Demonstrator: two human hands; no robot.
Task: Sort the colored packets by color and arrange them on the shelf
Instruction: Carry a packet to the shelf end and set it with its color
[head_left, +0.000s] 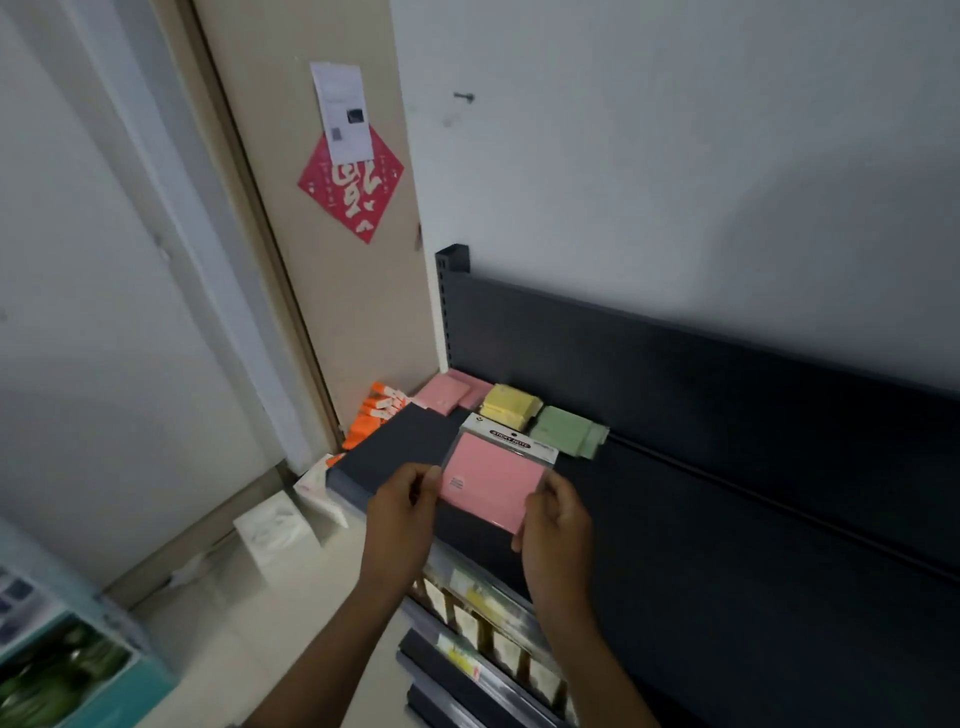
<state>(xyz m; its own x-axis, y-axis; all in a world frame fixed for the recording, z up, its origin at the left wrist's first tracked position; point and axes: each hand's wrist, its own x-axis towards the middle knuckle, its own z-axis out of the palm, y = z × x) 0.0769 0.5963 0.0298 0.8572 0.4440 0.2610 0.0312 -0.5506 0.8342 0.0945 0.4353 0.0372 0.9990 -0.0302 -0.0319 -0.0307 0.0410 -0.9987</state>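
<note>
Near the centre of the frame, both hands hold one pink packet (493, 480) of sticky notes above the dark shelf (701, 519). The left hand (408, 506) pinches the packet's left edge, its grip narrow on that edge, and the right hand (556, 525) curls round the lower right corner. The packet is tilted, its white header card pointing toward the upper right.

Farther back on the shelf, just above the held packet, three groups lie in a row: pink packets (449, 392) on the left, yellow packets (511, 404) in the middle, green packets (569, 431) on the right, each group just beside the next.

Left of the shelf's end, orange packs (371, 415) are stacked near the door frame. A red paper decoration (350, 189) hangs on the door in the upper left, with a white slip (342, 111) stuck over its top
</note>
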